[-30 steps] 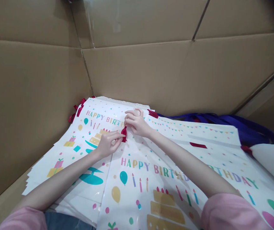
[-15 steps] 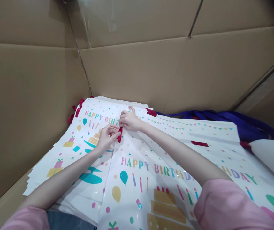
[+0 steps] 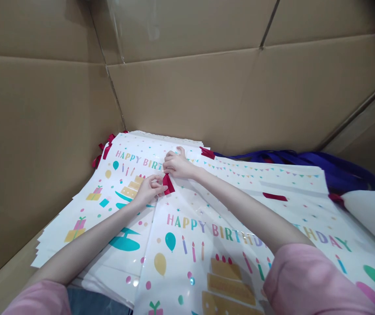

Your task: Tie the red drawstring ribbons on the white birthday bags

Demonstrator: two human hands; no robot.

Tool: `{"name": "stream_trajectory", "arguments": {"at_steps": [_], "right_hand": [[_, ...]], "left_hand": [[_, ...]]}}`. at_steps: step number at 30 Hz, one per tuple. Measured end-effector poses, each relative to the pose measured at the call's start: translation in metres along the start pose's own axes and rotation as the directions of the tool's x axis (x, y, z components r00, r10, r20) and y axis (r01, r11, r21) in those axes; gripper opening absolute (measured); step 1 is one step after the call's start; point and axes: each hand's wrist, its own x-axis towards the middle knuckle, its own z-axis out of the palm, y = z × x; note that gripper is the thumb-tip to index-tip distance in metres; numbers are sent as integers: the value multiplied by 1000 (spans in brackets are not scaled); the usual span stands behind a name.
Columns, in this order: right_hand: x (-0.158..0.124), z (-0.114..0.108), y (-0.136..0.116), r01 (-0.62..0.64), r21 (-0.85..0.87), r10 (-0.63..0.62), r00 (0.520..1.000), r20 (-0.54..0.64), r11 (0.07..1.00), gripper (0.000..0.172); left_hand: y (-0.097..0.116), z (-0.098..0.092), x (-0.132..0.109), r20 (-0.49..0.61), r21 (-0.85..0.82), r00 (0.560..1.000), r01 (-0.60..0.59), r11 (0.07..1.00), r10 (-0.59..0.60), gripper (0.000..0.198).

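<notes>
Red ribbon (image 3: 169,184), in the head view, sits between the person's left hand (image 3: 150,190) and right hand (image 3: 178,165): from here I see the left pinching its left edge with thumb and fingers, the right clamped on its far end. Beneath lies the upper left of the front birthday sheet (image 3: 181,271), which overlaps a printed stack (image 3: 89,210).

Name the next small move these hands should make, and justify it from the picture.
Perhaps the left hand should gently draw down the flared lower end of the red ribbon, because the left fingertips touch that part, while the right hand appears to pinch the ribbon's top.
</notes>
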Motion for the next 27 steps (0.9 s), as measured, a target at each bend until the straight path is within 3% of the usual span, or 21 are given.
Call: {"name": "stream_trajectory", "arguments": {"at_steps": [2,5,8,11,14,17,19,21,24,27], "right_hand": [[-6,2,-4,-29,-26,25,990,-141,999,12],[-22,13,-16,-184,24,180,911,-372,983,16],[-41,30,-29,-318,177,364,844,-393,931,17],[-53,47,-38,-391,285,472,818,-330,875,16],[-52,55,-43,-500,387,605,764,-225,775,16],[-45,55,-45,-594,564,707,707,26,573,16],[-40,55,-44,-623,673,706,676,208,398,15],[-37,55,-44,-628,732,695,649,308,262,11],[-34,57,-44,-610,770,684,644,343,187,11],[-31,64,-46,-591,784,686,651,324,190,18]], "left_hand": [[2,-2,0,3,-27,1000,-17,999,17,48],[6,-7,2,-7,-60,997,-71,996,71,47],[9,-15,7,-19,-60,997,-80,995,79,33],[6,-23,13,15,-58,998,-66,996,67,31],[-2,-28,19,45,47,985,-168,985,166,36],[-9,-29,22,25,285,950,-306,908,312,27],[-11,-29,24,35,453,925,-353,819,379,17],[-10,-29,26,56,607,886,-396,689,459,13],[-7,-30,28,144,749,814,-461,476,562,11],[-5,-31,29,252,789,778,-509,343,576,11]]}}
